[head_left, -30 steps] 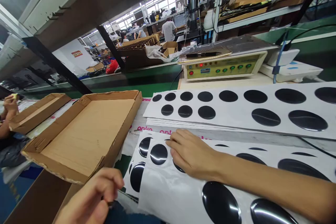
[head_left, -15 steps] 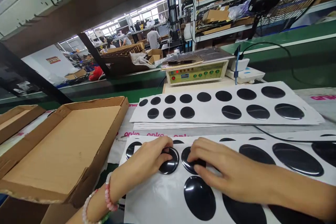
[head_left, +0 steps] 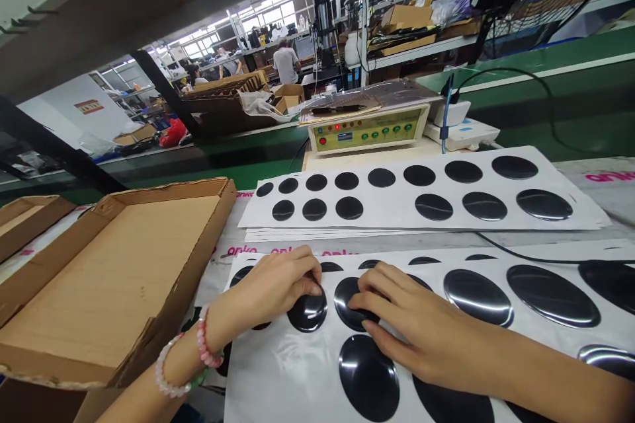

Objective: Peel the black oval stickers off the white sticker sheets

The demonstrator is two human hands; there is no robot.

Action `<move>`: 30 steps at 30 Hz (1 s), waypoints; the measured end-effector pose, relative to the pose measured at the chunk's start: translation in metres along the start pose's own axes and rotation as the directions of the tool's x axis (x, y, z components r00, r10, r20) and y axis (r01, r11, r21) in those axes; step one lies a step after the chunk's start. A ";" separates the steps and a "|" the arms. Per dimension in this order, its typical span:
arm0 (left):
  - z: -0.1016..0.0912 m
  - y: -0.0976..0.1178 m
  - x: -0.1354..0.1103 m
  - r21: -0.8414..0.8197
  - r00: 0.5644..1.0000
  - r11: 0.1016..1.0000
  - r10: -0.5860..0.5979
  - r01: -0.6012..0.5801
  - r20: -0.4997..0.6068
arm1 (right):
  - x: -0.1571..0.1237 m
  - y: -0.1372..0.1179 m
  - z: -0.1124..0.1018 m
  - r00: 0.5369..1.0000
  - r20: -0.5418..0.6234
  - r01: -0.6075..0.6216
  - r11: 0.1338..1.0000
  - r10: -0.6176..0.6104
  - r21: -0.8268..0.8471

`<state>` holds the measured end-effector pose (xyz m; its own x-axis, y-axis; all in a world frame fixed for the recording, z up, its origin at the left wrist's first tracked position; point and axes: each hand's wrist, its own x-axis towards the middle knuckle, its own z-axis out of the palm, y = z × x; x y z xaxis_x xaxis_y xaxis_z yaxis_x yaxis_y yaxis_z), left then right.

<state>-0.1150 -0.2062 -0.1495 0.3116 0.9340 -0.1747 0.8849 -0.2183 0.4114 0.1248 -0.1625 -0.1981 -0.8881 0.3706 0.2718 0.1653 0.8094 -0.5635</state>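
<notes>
My left hand (head_left: 285, 281) is closed, thumb and fingertips pinched at the upper edge of a glossy black round sticker (head_left: 308, 314). That sticker lies over a white sheet (head_left: 278, 370); whether its edge is lifted I cannot tell. Just to its right, my right hand (head_left: 407, 310) bends its fingers and thumb over another black round sticker (head_left: 347, 301), hiding its right side. Below them a larger black oval sticker (head_left: 370, 377) shows in full on the sheet. More black ovals run rightward, partly covered by my right forearm.
An open shallow cardboard box (head_left: 124, 258) stands at left. Behind the sheet lies a stack of white sheets (head_left: 381, 208) with two rows of black ovals. A control box (head_left: 370, 132) with green knobs, a power strip (head_left: 466, 135) and a black cable (head_left: 536, 258) are beyond.
The view has shifted a little, moving the scene slightly left. My left fingertips have moved to the upper edge of their sticker; my right hand stays at its own sticker.
</notes>
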 end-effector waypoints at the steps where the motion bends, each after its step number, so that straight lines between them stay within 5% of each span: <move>1: -0.001 0.000 0.001 0.013 1.000 1.000 0.009 -0.009 0.002 | 0.000 0.000 0.001 1.000 -0.005 -0.010 1.000 0.010 -0.001; 13: 0.034 -0.016 -0.029 0.199 0.964 0.968 0.188 -0.150 -0.188 | 0.002 0.002 0.010 0.999 -0.036 -0.022 0.998 0.020 -0.061; 20: 0.035 -0.021 -0.029 0.342 0.886 0.909 0.347 -0.237 -0.307 | 0.002 0.001 0.009 0.999 -0.047 -0.025 0.997 0.022 -0.068; 25: 0.030 -0.020 -0.032 0.296 0.903 0.921 0.334 -0.252 -0.272 | 0.003 0.000 0.009 0.998 -0.048 -0.031 0.996 0.027 -0.081; 30: 0.005 -0.019 -0.087 -0.013 0.980 0.985 0.171 -0.174 -0.104 | 0.005 0.000 0.010 0.998 -0.069 -0.022 0.993 0.014 -0.118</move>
<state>-0.1570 -0.2842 -0.1465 0.4209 0.9071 -0.0075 0.8127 -0.3735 0.4472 0.1162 -0.1649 -0.2046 -0.8540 0.4123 0.3174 0.2339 0.8491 -0.4736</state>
